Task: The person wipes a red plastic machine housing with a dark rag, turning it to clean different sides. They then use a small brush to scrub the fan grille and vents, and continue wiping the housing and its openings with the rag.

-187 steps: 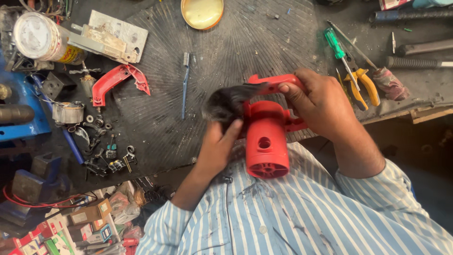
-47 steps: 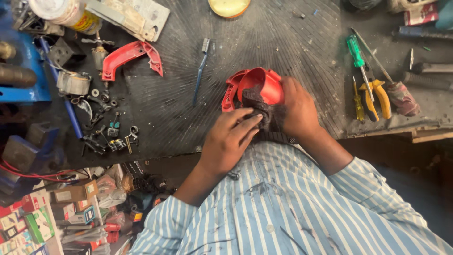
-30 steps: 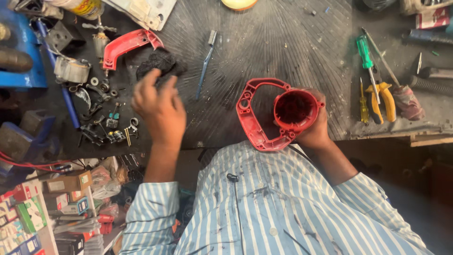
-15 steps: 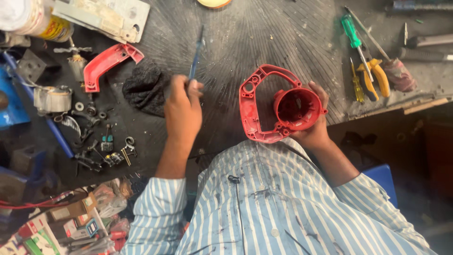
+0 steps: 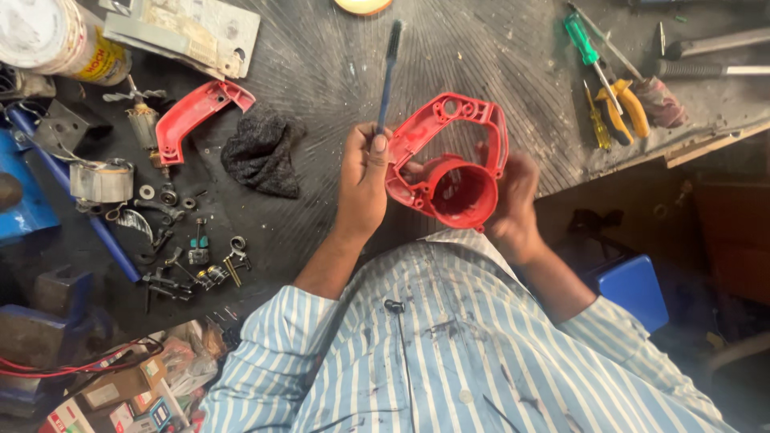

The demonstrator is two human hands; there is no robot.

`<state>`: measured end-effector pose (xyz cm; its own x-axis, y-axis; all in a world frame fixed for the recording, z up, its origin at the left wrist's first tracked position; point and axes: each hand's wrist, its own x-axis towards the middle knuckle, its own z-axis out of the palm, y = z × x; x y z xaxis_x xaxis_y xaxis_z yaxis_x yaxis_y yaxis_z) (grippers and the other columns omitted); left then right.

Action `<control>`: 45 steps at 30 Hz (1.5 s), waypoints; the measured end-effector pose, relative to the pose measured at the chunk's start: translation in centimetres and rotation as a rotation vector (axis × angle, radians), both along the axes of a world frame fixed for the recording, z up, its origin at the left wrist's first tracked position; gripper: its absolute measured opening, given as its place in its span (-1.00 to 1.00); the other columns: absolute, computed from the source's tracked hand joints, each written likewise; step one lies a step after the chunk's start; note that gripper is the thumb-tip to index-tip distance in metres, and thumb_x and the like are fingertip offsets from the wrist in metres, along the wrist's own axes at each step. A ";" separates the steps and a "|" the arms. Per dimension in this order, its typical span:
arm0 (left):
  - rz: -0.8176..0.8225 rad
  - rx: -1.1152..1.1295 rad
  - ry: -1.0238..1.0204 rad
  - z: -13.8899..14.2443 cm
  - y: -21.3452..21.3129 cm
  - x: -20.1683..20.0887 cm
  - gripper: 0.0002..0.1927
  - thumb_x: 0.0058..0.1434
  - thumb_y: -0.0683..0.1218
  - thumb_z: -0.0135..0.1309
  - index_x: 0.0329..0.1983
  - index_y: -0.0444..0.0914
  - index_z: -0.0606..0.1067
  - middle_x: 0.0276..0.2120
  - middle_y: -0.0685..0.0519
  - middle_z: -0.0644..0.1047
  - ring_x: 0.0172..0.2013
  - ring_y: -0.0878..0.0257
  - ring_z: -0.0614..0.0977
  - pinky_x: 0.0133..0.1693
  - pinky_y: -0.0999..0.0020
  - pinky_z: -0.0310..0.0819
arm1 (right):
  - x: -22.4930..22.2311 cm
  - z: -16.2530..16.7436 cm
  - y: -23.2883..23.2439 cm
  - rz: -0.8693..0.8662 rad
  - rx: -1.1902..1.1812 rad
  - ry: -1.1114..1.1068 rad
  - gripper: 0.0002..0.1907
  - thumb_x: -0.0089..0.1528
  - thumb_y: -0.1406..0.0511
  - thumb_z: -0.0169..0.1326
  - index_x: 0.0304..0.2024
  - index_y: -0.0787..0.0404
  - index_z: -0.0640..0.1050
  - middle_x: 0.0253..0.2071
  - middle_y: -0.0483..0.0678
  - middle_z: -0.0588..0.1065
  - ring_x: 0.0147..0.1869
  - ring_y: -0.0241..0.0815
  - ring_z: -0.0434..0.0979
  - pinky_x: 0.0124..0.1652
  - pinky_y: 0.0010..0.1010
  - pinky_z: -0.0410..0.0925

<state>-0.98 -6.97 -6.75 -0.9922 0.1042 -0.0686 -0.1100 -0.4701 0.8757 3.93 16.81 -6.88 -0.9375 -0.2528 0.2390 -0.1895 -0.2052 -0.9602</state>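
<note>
A dark, scored workbench (image 5: 321,72) fills most of the frame, and the person's blue-and-white striped shirt (image 5: 449,361) takes up the lower middle. At the centre sits the red plastic tool housing (image 5: 449,172), a round cup with a flat frame rising above it, held up over the bench. The right hand (image 5: 509,200) is wrapped around the cup's right side, fingers closed on it, though blurred. The left hand (image 5: 361,180) is closed around the lower end of a thin blue brush (image 5: 388,72), which stands nearly upright just left of the housing, its bristled head toward the top edge. Left of the hands a crumpled black cloth (image 5: 261,152) lies on the bench, with a loose red handle piece (image 5: 192,116) beyond it toward the upper left. At the upper right lie a green-handled screwdriver (image 5: 589,52) and yellow-handled pliers (image 5: 630,108). Small screws and metal bits (image 5: 192,256) are scattered at the left.
</note>
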 end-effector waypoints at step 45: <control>0.205 -1.733 0.376 1.5 -2.4 -16.0 -0.44 0.23 -0.32 -0.03 0.34 -0.25 0.44 -0.10 -0.22 0.47 -0.13 -0.18 0.59 -0.13 0.02 0.51 | -10.4 12.1 4.0 0.001 1.316 0.638 0.10 -0.13 -0.26 0.33 0.24 0.32 0.46 0.42 0.12 0.26 0.38 0.15 0.33 0.27 0.04 0.20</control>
<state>-16.93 -9.36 -5.22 -0.9654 0.0508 0.2557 0.1287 0.9459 0.2977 -6.46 20.82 5.22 -0.7632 -0.6127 0.2054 -0.6457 0.7354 -0.2054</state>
